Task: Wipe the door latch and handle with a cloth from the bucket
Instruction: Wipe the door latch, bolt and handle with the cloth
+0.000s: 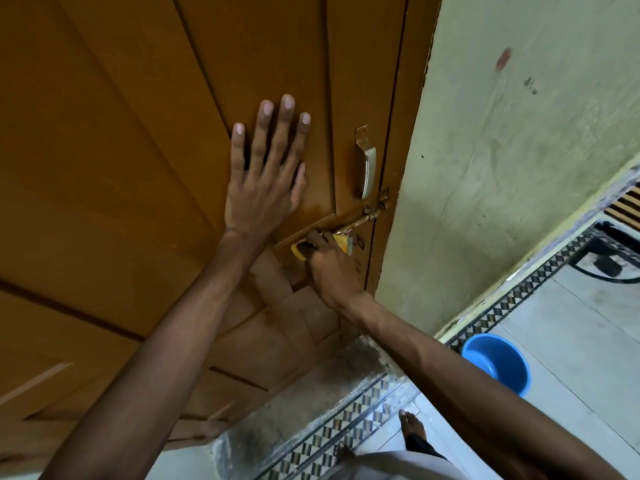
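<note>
Against the door's right edge, right hand (pixel 329 268) pinches soft yellow cloth (pixel 341 242) onto the stiff latch bolt (pixel 360 221) below the handle (pixel 367 168); left hand (pixel 263 188) splayed flat; bunch cloth firmly.

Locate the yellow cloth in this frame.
The yellow cloth is bunched in the right hand, pressed on the brass sliding door latch just below the metal pull handle near the wooden door's right edge.

The right hand (pixel 329 268) covers most of the yellow cloth (pixel 341 242) and the near end of the latch bolt (pixel 360 221); the black stand (pixel 613 258) and the door (pixel 138 133) run off the frame.
</note>
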Demonstrator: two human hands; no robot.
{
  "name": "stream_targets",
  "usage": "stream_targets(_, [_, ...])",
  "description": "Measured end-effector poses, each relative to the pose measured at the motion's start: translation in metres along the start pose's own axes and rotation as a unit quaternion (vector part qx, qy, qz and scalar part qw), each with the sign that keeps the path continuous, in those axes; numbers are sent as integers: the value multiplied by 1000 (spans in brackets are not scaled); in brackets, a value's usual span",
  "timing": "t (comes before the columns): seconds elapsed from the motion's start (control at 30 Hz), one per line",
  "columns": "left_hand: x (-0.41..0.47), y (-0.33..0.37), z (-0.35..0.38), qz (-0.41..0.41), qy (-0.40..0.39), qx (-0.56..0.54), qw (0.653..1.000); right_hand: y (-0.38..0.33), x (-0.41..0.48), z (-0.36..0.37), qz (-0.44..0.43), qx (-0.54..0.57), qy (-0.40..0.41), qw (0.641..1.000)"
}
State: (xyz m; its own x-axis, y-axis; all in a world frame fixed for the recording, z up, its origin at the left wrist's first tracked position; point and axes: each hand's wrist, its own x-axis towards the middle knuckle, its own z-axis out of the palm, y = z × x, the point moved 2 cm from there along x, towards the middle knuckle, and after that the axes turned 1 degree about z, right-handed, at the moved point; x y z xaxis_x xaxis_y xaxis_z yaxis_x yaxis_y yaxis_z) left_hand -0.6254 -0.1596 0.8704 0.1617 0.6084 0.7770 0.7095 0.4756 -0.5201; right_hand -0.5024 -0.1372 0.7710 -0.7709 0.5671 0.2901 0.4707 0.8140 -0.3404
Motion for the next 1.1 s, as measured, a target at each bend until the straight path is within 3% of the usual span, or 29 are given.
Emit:
stream_targets(0.17, [0,1,0,0,-3,-4,1000,-10,-1,7,53,17,20,998])
stream_targets(0.3, [0,0,1,6,-3,-5,1000,-14,-1,-1,23,48,-17,998])
stream_targets(0.43, [0,-1,2,-1,-2,-13,1000,0,4,-6,96,10,14,995])
stream_targets(0.67, [0,0,1,2,-5,-18,1000,-6,2,11,41,59,-37,997])
stream_targets(0.8, [-1,-1,1,1,-7,-14,1000,5,0,1,78,97,94,988])
stream_targets(0.93, [0,0,1,4,-6,-13,1000,-9,-3,18,48,42,16,998])
stream_targets(1.03, [0,-1,1,7,-5,-15,1000,1,-9,15,63,123,-8,990])
stream_targets(1.1, [0,0,2,7,-3,-18,1000,9,-18,11,143,227,30,963])
